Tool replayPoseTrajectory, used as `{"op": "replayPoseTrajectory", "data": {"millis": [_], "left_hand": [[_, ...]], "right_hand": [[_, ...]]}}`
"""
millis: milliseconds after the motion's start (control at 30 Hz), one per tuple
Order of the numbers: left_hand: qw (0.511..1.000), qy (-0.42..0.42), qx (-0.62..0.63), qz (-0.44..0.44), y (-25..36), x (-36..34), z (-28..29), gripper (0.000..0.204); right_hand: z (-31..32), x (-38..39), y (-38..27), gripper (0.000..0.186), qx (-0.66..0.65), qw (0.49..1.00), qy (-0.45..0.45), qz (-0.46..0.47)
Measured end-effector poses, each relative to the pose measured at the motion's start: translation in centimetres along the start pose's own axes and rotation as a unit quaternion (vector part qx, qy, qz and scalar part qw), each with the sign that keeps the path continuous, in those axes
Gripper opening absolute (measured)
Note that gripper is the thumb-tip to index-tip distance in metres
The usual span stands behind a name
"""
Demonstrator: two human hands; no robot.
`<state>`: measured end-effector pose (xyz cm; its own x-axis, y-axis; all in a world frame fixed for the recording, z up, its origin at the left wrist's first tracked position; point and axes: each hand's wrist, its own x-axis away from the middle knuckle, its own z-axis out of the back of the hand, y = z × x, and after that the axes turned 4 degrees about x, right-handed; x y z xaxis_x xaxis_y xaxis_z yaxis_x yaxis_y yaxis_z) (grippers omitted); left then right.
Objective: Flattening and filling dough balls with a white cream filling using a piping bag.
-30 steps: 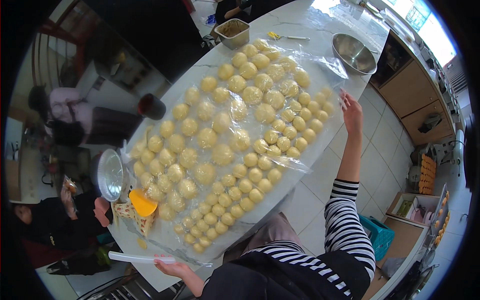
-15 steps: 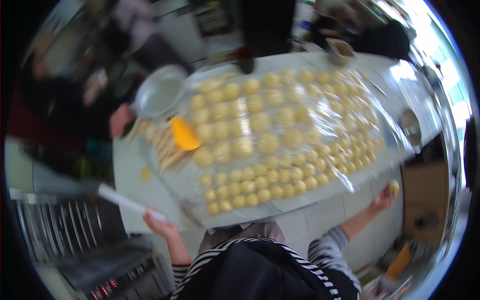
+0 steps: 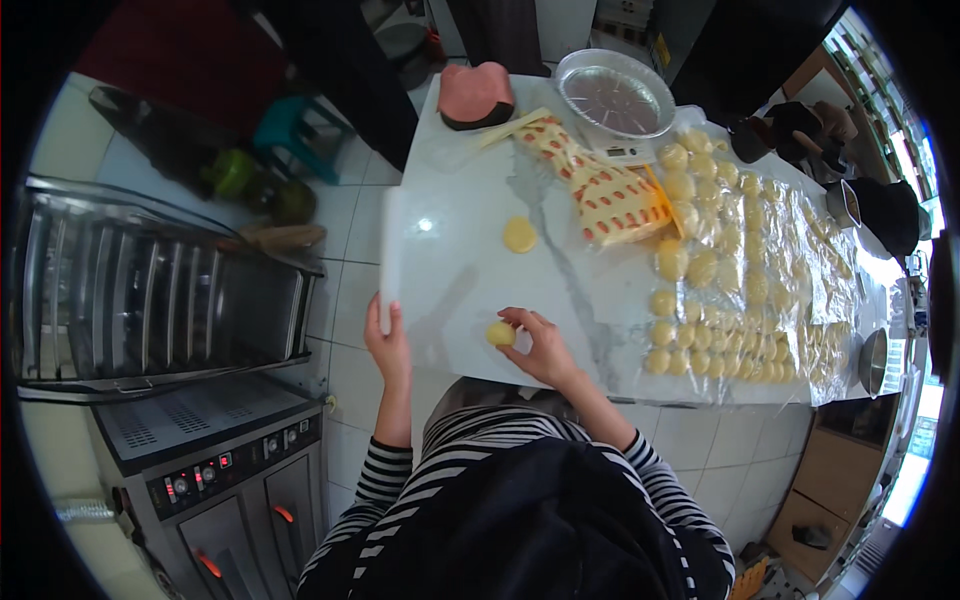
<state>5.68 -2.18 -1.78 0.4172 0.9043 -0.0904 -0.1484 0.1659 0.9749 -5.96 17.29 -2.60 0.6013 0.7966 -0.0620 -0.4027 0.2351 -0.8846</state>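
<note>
My left hand (image 3: 388, 340) grips a white plastic rolling pin (image 3: 392, 250), held lengthwise at the left edge of the marble table (image 3: 450, 270). My right hand (image 3: 540, 350) pinches a small yellow dough ball (image 3: 500, 334) over the bare near part of the table. A flattened dough round (image 3: 520, 235) lies farther back. To the right, rows of dough balls (image 3: 672, 258) rest under clear plastic. Behind the flat round are a patterned cloth or bag (image 3: 610, 210) and an orange scraper (image 3: 662, 205), partly hidden.
Foil pan (image 3: 612, 90) on a scale (image 3: 625, 150), pink item (image 3: 475, 95), steel bowl (image 3: 872, 360) on the table. Left: metal rack (image 3: 160, 290), oven-like appliance (image 3: 210, 450), teal stool (image 3: 290, 140). Other people (image 3: 800, 140) stand across the table.
The view has swung toward the table's left end. My right hand came from the plastic sheet's far edge, took a dough ball and moved left. The rolling pin has turned from crosswise to lengthwise.
</note>
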Motion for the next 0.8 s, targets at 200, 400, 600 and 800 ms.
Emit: {"op": "replayPoseTrajectory", "data": {"millis": [200,400,600,800], "left_hand": [[0.893,-0.253,-0.280,-0.246,1.0,-1.6,1.0,0.033],[0.801,-0.466,-0.267,-0.265,-0.3,1.4,1.0,0.046],[0.778,-0.396,-0.379,-0.307,-2.6,-0.5,-3.1,0.063],[0.808,-0.293,-0.410,-0.305,-2.4,-3.8,-7.4,0.061]], "right_hand": [[-0.4,-1.7,-6.1,0.060,0.321,0.933,0.163,0.020],[-1.2,2.3,-1.3,0.052,0.409,0.911,0.040,-0.024],[-1.6,-0.9,-0.5,0.082,0.460,0.879,0.077,-0.099],[-0.3,-5.4,1.0,0.080,0.518,0.835,0.164,-0.086]]}}
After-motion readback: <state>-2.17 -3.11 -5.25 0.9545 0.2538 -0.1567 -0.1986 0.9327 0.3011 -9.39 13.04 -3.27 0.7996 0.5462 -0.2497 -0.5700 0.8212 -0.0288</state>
